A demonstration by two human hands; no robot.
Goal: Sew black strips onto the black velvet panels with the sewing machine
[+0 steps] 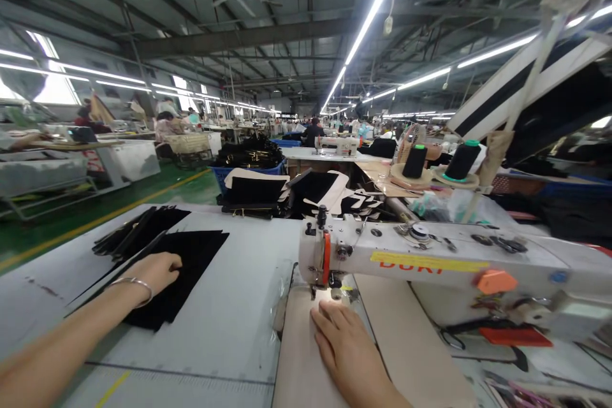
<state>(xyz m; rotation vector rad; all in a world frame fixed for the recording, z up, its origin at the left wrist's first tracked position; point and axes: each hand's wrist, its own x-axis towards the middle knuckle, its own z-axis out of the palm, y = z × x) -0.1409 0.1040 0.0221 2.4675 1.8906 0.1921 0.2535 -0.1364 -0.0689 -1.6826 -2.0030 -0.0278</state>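
Observation:
My left hand [155, 271], with a metal bangle at the wrist, is over flat black fabric pieces [194, 274] on the left of the sewing table [234, 325]. Its fingers are curled in on the top piece, and the fingertips are partly hidden. A beige panel [301, 357] lies under the needle area of a white sewing machine [430, 255]. On that panel my right hand [351, 347] rests palm down, fingers stretched out close in front of the presser foot [313, 293]. Farther back on the left sits a second black bundle [136, 229].
Beyond the table edge are stacked black and beige pieces [255, 191] and a blue basket [222, 178] piled with black items. Black thread cones [415, 162] stand behind the machine. A thread stand pole [530, 83] rises at right. Other people work at machines in the background.

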